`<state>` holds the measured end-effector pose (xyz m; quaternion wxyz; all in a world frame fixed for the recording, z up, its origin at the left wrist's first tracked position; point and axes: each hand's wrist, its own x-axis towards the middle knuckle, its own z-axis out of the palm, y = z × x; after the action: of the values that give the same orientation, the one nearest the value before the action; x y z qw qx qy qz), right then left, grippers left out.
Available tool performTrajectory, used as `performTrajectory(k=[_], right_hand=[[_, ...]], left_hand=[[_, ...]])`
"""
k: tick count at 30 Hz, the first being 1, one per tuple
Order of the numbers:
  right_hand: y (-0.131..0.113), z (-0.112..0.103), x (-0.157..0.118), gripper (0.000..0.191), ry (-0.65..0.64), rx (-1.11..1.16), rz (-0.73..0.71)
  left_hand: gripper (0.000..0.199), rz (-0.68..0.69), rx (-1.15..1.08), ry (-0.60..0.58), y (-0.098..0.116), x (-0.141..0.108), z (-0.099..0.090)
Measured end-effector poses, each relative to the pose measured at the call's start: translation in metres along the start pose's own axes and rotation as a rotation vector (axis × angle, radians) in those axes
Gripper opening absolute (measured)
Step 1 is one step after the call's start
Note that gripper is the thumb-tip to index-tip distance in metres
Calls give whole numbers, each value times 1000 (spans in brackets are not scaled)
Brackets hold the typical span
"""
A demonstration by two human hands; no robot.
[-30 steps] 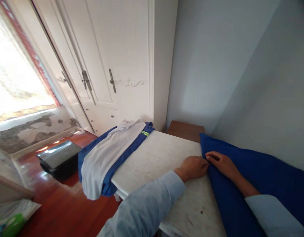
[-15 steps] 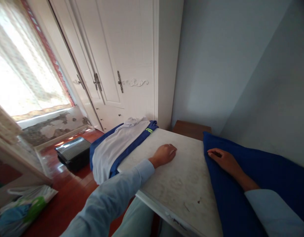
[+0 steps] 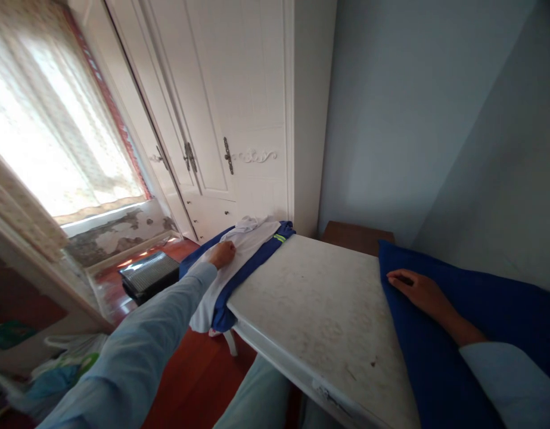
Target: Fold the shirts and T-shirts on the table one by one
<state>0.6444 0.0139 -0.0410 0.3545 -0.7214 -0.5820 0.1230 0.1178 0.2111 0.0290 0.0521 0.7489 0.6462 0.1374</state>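
Note:
My left hand (image 3: pixel 223 254) is on the white garment (image 3: pixel 245 249), its fingers curled in. Whether cloth is pinched between them is hidden. That garment lies over a blue garment (image 3: pixel 257 262) with a yellow-green stripe, and both hang over the left end of the white table (image 3: pixel 319 292). My right hand (image 3: pixel 420 290) rests near the edge of a dark blue cloth (image 3: pixel 462 274) on the right, thumb and fingertips brought together around a small gap. What its fingertips hold, if anything, does not show.
A white wardrobe (image 3: pixel 257 89) stands behind the table, beside a low brown wooden piece (image 3: pixel 355 237). On the red floor are a black case (image 3: pixel 149 274) and a plastic bag (image 3: pixel 69 363) with things in it. A curtained window (image 3: pixel 55 119) is at the left.
My left hand has moved left from the bare tabletop onto the white garment. My right hand stays in the same place on the blue cloth. The view has shifted slightly left.

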Motion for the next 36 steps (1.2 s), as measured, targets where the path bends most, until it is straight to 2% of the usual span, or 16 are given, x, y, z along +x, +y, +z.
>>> performTrajectory(k=[2,4,7,9,10,12,13,14,15,18,20,22,25,28,32,36], right_hand=[[2,0,1,43,4,-9,-14],[3,1,1,40,17,-12,-33],[3,0,1,38,19,-7,-53],[2,0,1,38,10,-3,-53],[2,0,0,39,7,-3,-51],[2,0,0,39,8,-9,-46],[1,0,-1,39,10,-12,-48],[1,0,-1,39,15,-13,-52],[0,-1,-2,38,19,-11,-58],[-4,-2,-5,31,28,-2,-76],[-6,-2,-6,28,34,1,-81],[-8,-1,-6,26,38,3,-83],[-8,-1,-6,25,43,4,-76],[-7,-1,-6,22,43,12,-69],[-6,-2,-6,21,29,7,-55],[-7,-3,-7,22,39,0,-52]], left_hand=[[21,-37,-76,47,0,1,-5],[25,-64,-162,120,12,1,-11],[34,-28,-303,196,53,-8,-24],[31,103,-416,139,89,-26,-30],[27,223,-495,39,107,-37,-31],[35,620,-779,-484,138,-61,-31],[43,705,-867,-661,150,-71,-29],[47,737,-950,-743,158,-77,-25],[49,728,-997,-749,163,-80,-21],[44,620,-892,-505,158,-71,-3],[40,579,-640,-362,142,-60,11],[47,566,-412,-261,125,-54,24],[62,539,-207,-213,106,-56,38],[69,562,-132,-199,103,-62,50],[67,687,-87,-155,117,-62,65],[55,696,-76,-118,144,-55,78]])
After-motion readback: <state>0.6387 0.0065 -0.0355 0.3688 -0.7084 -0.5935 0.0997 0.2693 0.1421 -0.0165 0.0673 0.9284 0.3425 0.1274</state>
